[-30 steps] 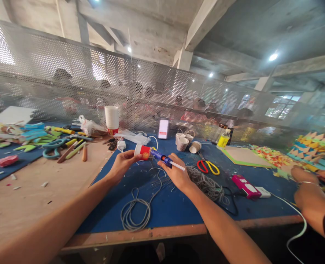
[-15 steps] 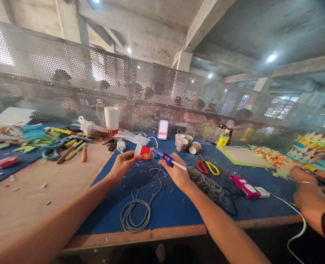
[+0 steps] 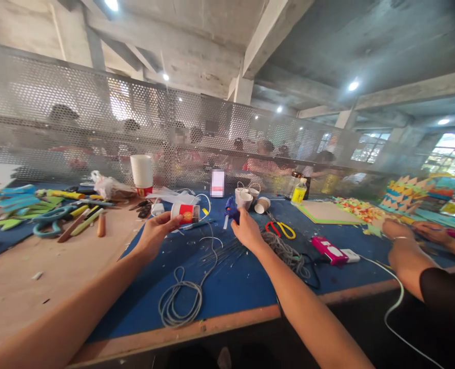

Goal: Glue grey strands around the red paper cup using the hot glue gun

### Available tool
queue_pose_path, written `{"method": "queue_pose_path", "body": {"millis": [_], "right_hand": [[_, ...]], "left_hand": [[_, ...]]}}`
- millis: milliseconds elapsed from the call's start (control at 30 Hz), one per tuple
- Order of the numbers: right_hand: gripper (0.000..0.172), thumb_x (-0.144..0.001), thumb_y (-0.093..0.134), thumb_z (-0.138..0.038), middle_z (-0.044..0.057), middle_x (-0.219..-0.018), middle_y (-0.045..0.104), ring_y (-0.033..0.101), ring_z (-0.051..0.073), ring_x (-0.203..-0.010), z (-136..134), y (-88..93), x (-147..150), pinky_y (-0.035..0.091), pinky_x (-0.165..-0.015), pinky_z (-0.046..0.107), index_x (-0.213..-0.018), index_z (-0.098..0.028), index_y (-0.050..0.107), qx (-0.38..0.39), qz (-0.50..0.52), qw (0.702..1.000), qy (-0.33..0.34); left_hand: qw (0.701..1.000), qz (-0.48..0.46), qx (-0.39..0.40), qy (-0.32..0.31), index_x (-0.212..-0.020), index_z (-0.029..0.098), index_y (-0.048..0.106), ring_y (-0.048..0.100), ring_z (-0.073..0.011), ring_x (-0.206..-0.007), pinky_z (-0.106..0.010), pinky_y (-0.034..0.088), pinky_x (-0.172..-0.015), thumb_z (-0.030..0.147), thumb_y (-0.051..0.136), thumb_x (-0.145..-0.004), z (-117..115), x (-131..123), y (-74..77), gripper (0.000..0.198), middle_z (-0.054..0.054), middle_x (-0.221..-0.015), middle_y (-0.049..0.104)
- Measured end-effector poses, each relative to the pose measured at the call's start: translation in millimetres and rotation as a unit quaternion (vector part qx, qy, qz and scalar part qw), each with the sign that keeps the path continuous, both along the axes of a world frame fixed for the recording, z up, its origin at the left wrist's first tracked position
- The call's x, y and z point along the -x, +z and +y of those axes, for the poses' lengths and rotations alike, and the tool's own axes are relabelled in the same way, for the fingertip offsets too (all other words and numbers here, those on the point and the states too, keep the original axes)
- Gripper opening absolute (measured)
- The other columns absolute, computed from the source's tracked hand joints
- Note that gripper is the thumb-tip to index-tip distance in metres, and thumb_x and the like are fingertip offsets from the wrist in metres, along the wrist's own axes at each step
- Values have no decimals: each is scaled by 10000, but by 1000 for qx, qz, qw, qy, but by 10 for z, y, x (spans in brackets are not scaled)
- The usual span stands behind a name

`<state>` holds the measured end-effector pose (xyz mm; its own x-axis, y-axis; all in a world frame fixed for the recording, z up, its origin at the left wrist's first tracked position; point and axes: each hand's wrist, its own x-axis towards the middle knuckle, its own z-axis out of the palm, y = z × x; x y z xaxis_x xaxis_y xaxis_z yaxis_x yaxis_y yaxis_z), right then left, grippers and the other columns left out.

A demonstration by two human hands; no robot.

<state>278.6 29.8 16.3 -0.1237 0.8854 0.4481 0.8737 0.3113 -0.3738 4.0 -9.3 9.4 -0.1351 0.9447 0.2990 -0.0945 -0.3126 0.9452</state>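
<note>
The left hand (image 3: 155, 233) pinched a red-and-white cylindrical paper cup (image 3: 185, 212) sideways above the blue-topped counter (image 3: 237, 289), the right hand (image 3: 249, 231) closed around a blue plastic glue gun (image 3: 232, 207); the cup, presumably light and crushable, suited gentle gripping near its white end.

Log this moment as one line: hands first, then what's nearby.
left hand: holds red-and-white cup sideways | right hand: holds blue glue gun | nearby: red-and-yellow scissors, stacked white cups
</note>
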Motion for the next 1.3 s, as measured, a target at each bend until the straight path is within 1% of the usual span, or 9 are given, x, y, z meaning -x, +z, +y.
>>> {"method": "queue_pose_path", "body": {"millis": [267, 567, 733, 933, 1000, 1067, 1133, 1200, 1300], "right_hand": [[459, -887, 506, -191, 193, -1309, 571, 591, 302, -1186, 77, -171, -39, 463, -967, 412, -1340, -117, 492, 55, -87, 995, 5], [467, -877, 541, -321, 161, -1314, 572, 542, 325, -1235, 200, -215, -48, 414, -1000, 488, -1318, -168, 529, 75, -90, 993, 4], [457, -868, 527, -270, 143, -1324, 576, 542, 312, -1229, 238, -228, -52, 413, -997, 472, -1318, -197, 542, 84, -87, 993, -13], [399, -869, 568, -252, 190, -1320, 556, 496, 357, -1270, 114, -157, -42, 391, -1026, 532, -1257, -159, 592, 44, -85, 995, -43], [332, -883, 558, -218, 160, -1297, 584, 512, 321, -1269, 63, -100, 5, 403, -1038, 506, -1209, -180, 612, -13, -39, 999, -18], [273, -881, 537, -151, 95, -1193, 662, 626, 220, -1118, 14, -48, 88, 476, -983, 395, -1136, -202, 621, 3, 75, 995, 72], [272, -859, 516, -98, 46, -1077, 718, 693, 136, -813, -44, -12, 195, 547, -809, 298, -1098, -200, 596, 99, 220, 956, 168], [296, -826, 525, -87, 41, -1102, 722, 628, 87, -541, -121, 9, 298, 521, -566, 247, -1100, -195, 554, 215, 328, 895, 213], [361, -786, 597, -109, 35, -1031, 744, 660, 101, -534, -246, 24, 390, 482, -475, 201, -1130, -191, 525, 350, 396, 797, 291]], "left_hand": [[994, -93, 34, -38, -947, 150, 759, 646, -210, -904, -324, 540, -844, 372, 895, -672, 82, 43, -38, 379, -67, -962, 767], [975, -183, 65, -104, -932, 159, 744, 671, -160, -864, -288, 597, -804, 182, 802, -788, 74, 48, -11, 158, -32, -974, 762], [968, -201, 54, -141, -977, 175, 742, 695, -156, -859, -316, 621, -830, 167, 753, -831, 94, 85, -1, 147, -19, -1022, 772], [977, -161, 63, -128, -928, 156, 764, 703, -170, -844, -283, 611, -824, 208, 861, -723, 90, 57, -22, 233, -32, -950, 790], [981, -142, 62, -120, -886, 160, 772, 700, -170, -842, -274, 597, -832, 245, 875, -707, 36, 1, 0, 223, -29, -930, 791], [985, -117, 58, -113, -884, 172, 781, 696, -177, -870, -280, 580, -863, 277, 869, -712, -36, -73, 39, 220, -24, -934, 791], [989, -90, 44, -105, -876, 182, 788, 693, -189, -908, -288, 557, -894, 304, 859, -720, -104, -146, 83, 210, -29, -944, 787], [993, -65, 28, -90, -883, 188, 797, 699, -214, -888, -328, 553, -895, 337, 868, -694, -152, -205, 119, 251, -47, -927, 786], [997, -36, 10, -66, -830, 184, 797, 706, -251, -882, -373, 549, -892, 385, 879, -654, -182, -251, 141, 279, -71, -897, 783]]}}
